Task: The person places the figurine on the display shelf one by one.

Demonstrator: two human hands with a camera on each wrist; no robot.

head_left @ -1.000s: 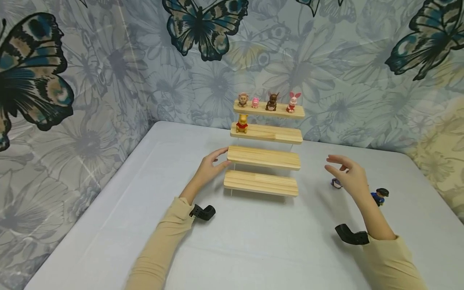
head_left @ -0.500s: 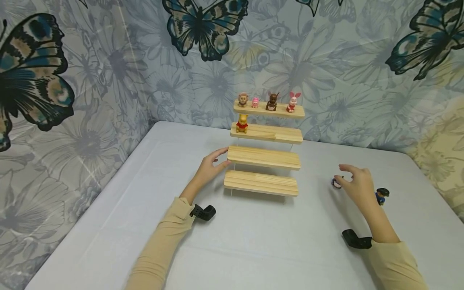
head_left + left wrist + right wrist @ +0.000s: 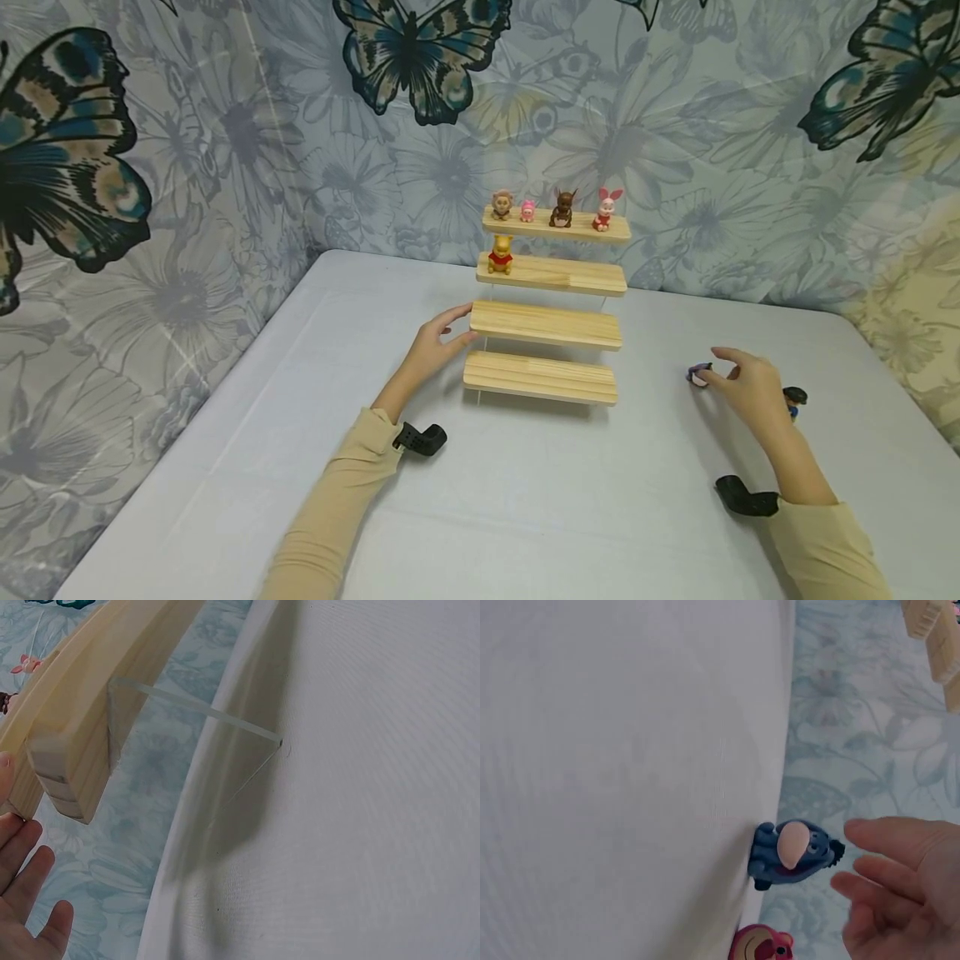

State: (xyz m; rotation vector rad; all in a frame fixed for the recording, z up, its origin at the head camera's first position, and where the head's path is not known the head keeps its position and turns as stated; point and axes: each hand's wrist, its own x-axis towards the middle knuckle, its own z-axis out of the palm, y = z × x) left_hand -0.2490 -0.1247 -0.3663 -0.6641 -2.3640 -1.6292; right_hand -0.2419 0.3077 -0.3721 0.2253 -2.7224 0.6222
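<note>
A tiered wooden display stand (image 3: 546,325) stands on the white table. My left hand (image 3: 431,346) holds the left end of its third board from the top, thumb at the front corner and forefinger at the back one. In the left wrist view, the fingertips (image 3: 22,844) meet the board's end. My right hand (image 3: 750,387) hovers at the right, thumb and fingers apart around the top of a blue donkey figurine (image 3: 795,851). A gap shows between hand and figurine in the right wrist view. The donkey (image 3: 699,375) sits upright on the table.
A figurine with a black cap (image 3: 795,400) stands partly behind the right hand. A pink-red bear figurine (image 3: 761,945) shows at the right wrist view's lower edge. Several small figurines line the top board (image 3: 558,223); a yellow bear in red (image 3: 500,256) sits one board lower.
My right hand has moved right and slightly down, toward the donkey figurine, showing more of it and covering more of the capped figurine. My left hand stays on the stand.
</note>
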